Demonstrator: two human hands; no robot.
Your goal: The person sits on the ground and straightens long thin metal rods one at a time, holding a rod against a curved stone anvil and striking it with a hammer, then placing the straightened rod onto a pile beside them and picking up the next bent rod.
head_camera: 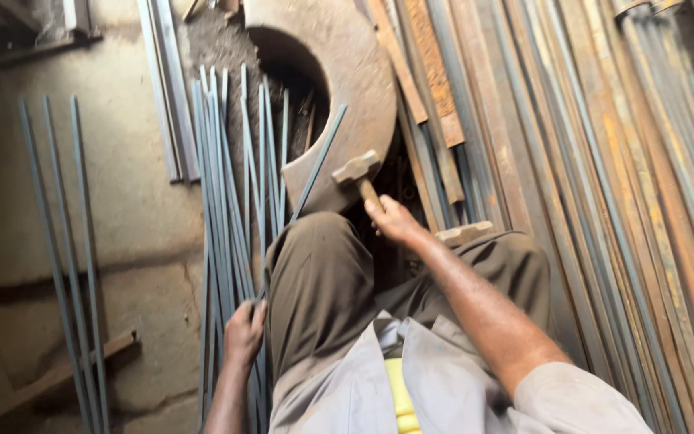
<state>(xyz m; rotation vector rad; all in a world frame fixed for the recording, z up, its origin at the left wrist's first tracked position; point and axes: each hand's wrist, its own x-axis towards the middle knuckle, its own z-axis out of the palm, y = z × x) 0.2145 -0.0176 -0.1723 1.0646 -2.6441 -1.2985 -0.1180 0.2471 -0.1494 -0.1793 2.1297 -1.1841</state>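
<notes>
Right fingers: your right hand [393, 219] is curled tight round the wooden handle of the hammer [357, 170], gripping close under the head; no gap shows between fingers and handle.
Left fingers: your left hand [243, 331] is wrapped round a thin steel rod [308, 178] near its lower end, beside your left knee; the fist looks fully closed, though blur hides the fingertips.
Hammer: its head hangs just over the near edge of the steel ring block [355, 88], tilted a little, not clearly touching it.
Rod: it runs up from your fist, slantwise across the ring block's near edge, its tip over the block's dark hole.
Bundle: more loose rods [222, 161] lie to the left of the ring block, touching the one you hold.
Other stock: three separate rods [66, 241] lie well left of the block on the concrete floor; rusty flat bars [604, 161] are stacked to its right.
Risk, glancing blow: a tilted head could skid off the round rod toward your knee.
Risk, rod kick: held only at one end, the rod may spring or roll under a strike and sting your left hand.
Risk, choked grip: gripping so near the head gives little control of the swing.
</notes>
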